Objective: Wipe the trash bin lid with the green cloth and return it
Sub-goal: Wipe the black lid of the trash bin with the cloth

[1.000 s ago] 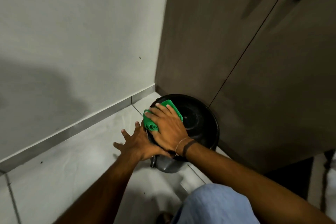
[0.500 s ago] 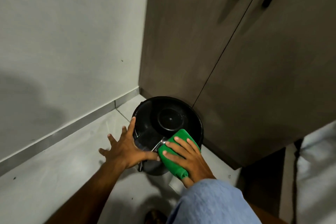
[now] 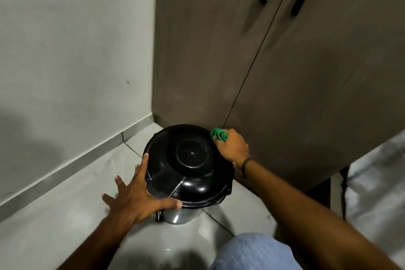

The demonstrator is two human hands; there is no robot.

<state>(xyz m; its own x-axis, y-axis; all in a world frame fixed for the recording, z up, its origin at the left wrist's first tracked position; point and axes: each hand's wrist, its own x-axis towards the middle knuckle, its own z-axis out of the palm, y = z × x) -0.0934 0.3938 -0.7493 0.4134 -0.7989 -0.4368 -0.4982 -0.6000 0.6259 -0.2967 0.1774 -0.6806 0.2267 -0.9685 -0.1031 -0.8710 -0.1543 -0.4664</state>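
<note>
A round black trash bin lid (image 3: 190, 160) sits on a shiny metal bin (image 3: 175, 217) in the floor corner. My right hand (image 3: 233, 146) is closed around the green cloth (image 3: 218, 134) and presses it against the lid's far right rim, next to the cabinet. Only a small bunched part of the cloth shows above my fingers. My left hand (image 3: 137, 193) rests with fingers spread against the lid's near left edge, thumb along the front rim, steadying the bin.
A brown cabinet (image 3: 274, 72) with two dark vertical handles stands right behind the bin. A grey wall (image 3: 72, 50) with a metal skirting strip runs on the left. Light floor tiles (image 3: 54, 215) surround the bin. My knee in blue cloth (image 3: 252, 252) is at the bottom.
My right hand has carried the cloth from the lid's left side, round the near edge, to the far right rim. My left hand stays on the bin's left side.
</note>
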